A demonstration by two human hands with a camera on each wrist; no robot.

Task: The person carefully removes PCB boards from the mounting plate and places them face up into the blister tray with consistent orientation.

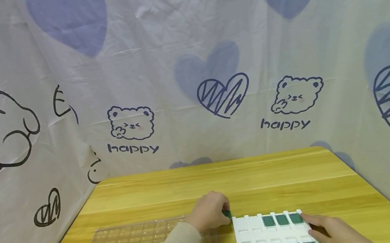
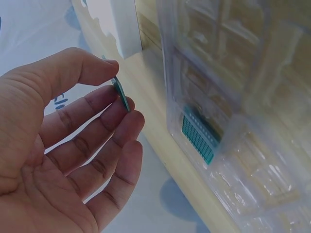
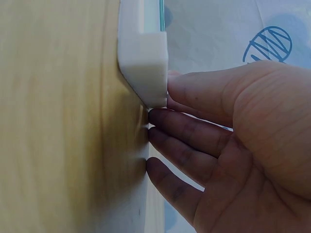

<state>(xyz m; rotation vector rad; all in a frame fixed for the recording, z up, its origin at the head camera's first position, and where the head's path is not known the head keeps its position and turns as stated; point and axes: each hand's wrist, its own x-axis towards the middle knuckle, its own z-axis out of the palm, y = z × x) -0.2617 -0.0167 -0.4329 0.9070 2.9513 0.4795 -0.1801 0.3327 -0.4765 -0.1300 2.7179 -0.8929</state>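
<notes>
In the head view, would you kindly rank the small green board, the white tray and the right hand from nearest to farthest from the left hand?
1. small green board: pinched in the left hand fingertips.
2. white tray: just right of that hand, its near corner beside the board.
3. right hand: farthest, at the tray's right edge.

Your left hand [image 1: 209,212] sits near the table's front edge, approx. mid-width, beige sleeve on the forearm; thumb & index pinch shut, other fingers [image 2: 104,160] loosely extended w/ palm open. Your right hand [image 1: 331,228] lies at the front-right, fingers [image 3: 194,133] straight & together, tips pressed down against the table, thumb alongside.
</notes>
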